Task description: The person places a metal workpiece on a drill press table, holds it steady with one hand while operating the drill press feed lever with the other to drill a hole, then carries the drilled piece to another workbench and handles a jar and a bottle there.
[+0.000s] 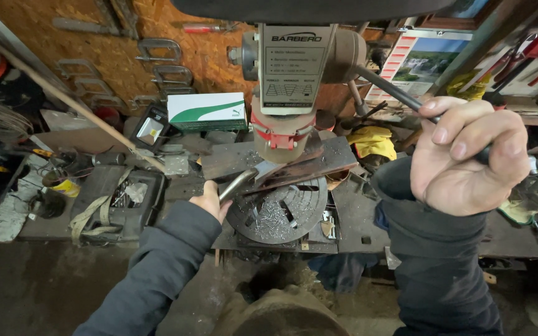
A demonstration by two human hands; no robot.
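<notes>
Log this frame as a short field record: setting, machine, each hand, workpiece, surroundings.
setting: cluttered workshop bench
machine: drill press above a round slotted table strewn with metal shavings
left hand: grips a metal handle at the table's left edge
right hand: closed around the feed lever
workpiece: flat metal plate under the drill head
surroundings: white and green box, clamps on the wall

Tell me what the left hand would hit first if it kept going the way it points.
Probably the drill column: the left hand points up-right along the metal bar it grips, toward the spindle guard. Depth is unclear.
</notes>
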